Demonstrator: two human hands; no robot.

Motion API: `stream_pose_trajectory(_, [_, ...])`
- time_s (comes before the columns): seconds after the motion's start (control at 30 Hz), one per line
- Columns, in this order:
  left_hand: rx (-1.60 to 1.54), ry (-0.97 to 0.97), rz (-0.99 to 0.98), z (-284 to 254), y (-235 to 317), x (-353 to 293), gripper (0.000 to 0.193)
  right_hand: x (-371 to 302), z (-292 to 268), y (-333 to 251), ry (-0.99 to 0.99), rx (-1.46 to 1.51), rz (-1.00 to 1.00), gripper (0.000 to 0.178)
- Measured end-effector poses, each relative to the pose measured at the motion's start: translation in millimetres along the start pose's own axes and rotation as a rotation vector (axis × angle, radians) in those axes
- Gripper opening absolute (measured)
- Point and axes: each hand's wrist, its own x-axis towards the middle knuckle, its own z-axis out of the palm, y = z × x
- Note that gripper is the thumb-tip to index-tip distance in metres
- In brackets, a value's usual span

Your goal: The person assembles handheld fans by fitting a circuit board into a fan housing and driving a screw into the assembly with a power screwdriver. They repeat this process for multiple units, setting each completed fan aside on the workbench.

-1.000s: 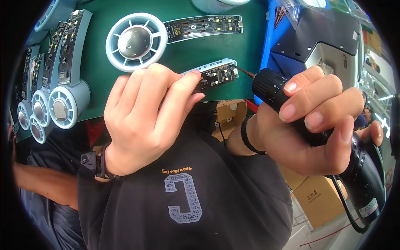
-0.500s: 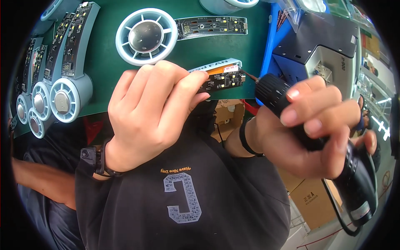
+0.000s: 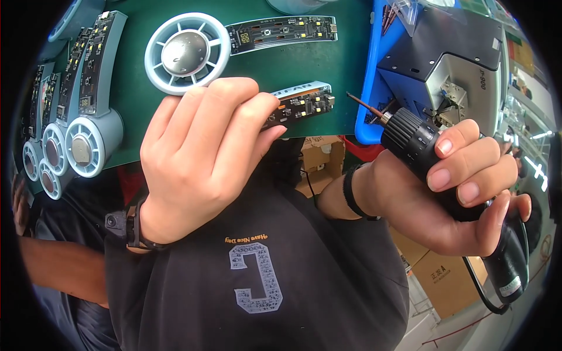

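My left hand [image 3: 202, 149] is closed round a light-blue fan handle with a dark circuit board [image 3: 311, 107] along its open side. Only the board's right end, with small yellow-white lights and a metal port, shows past my fingers; the rest is hidden. My right hand [image 3: 462, 181] grips a black electric screwdriver [image 3: 413, 143]. Its thin bit points up and left, apart from the board's end. Beyond my left hand lies another light-blue fan [image 3: 187, 52], its round grille towards me and its handle board [image 3: 287, 34] exposed.
Several similar fans [image 3: 93, 140] lean together at the left on the green mat [image 3: 132, 70]. A blue tray [image 3: 367, 111] and a black-and-grey machine [image 3: 445, 47] with a metal mouth stand at the right. Cardboard boxes [image 3: 445, 284] are below. Another person's forearm [image 3: 61, 266] shows at lower left.
The screwdriver has moved right, its bit drawing away from the board's end. The board now lies closer to the handle shell. The whole view has shifted slightly.
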Motion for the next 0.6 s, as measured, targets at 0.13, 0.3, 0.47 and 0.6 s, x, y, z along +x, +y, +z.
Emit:
stream_pose_trajectory(0.13, [0.030, 0.012, -0.020, 1.9, 1.0, -0.6, 0.034, -0.1, -0.8, 1.7, 0.006, 0.005, -0.006, 0.023])
stream_pose_trajectory(0.3, [0.025, -0.004, -0.026, 1.2, 1.4, 0.4, 0.033, -1.0, 0.9, 2.3, -0.020, -0.002, 0.038, 0.023])
stream_pose_trajectory(0.47, [0.025, 0.014, -0.032, 2.2, 2.5, 1.6, 0.031, 6.0, -21.6, 12.2, -0.140, 0.001, 0.052, 0.024])
stream_pose_trajectory(0.6, [0.015, 0.013, -0.038, 2.4, 2.4, 2.7, 0.030, 3.6, -9.5, 16.7, -0.165, -0.002, 0.070, 0.025])
